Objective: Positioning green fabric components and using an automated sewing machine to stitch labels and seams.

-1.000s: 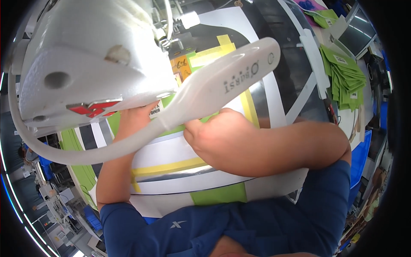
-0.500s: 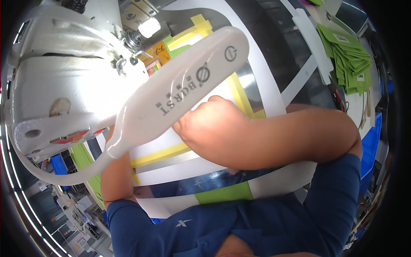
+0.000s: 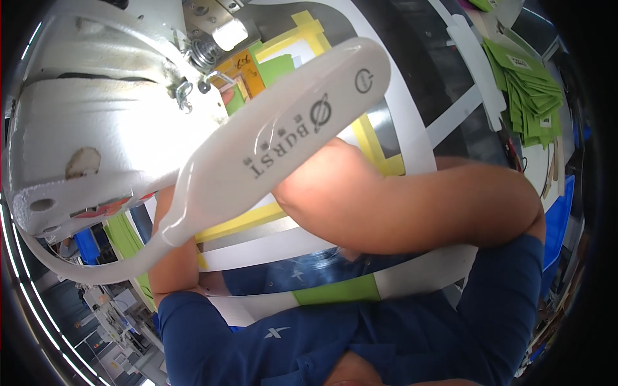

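Observation:
My right hand (image 3: 325,170) reaches in from the right under a white lamp (image 3: 283,122), which covers its fingers. It lies over a white sheet edged with yellow tape (image 3: 367,135); what it touches is hidden. My left forearm (image 3: 172,260) runs up behind the lamp and the white sewing machine head (image 3: 109,128), which hide most of that hand. A small bit of skin, perhaps a fingertip, shows beside an orange template piece (image 3: 251,74) near the machine's needle side. Next to this piece lies a green piece (image 3: 278,67).
A bright light (image 3: 230,34) glows on the machine. Green fabric pieces (image 3: 524,90) are stacked at the far right, near a blue bin (image 3: 559,222). White strips (image 3: 454,116) cross the dark table. More green material (image 3: 122,238) hangs at the left.
My right hand has moved slightly away and up, further under the lamp. More of the green piece and taped sheet shows past the lamp, which appears shifted slightly right.

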{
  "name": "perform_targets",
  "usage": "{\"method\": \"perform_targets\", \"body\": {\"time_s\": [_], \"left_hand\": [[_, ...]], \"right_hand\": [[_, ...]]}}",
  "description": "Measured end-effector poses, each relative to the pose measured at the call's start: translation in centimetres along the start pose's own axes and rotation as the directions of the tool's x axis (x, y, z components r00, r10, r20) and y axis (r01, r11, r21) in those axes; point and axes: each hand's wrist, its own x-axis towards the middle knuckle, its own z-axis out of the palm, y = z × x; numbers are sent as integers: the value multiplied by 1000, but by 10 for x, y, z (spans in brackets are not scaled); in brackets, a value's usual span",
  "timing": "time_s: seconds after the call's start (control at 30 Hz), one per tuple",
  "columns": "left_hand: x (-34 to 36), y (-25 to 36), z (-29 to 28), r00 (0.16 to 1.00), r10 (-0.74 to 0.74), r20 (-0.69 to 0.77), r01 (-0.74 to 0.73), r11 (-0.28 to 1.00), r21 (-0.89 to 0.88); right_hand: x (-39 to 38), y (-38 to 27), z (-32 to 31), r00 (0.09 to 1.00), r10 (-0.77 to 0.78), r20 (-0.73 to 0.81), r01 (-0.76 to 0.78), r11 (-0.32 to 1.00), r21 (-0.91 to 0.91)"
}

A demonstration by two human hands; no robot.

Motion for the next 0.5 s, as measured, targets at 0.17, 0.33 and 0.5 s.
{"method": "perform_targets", "body": {"time_s": [0.17, 0.33, 0.5], "left_hand": [[-9, -51, 21, 969, 247, -14, -248, 965, -88], [-2, -42, 33, 980, 104, 170, 43, 724, -689], [2, -58, 34, 998, 68, -12, -62, 801, -595]], "right_hand": [[-3, -9, 21, 958, -34, -284, 27, 999, -27], [0, -13, 40, 916, -37, -400, 25, 999, -35], [1, -16, 41, 954, -7, -300, -41, 988, -152]]}}
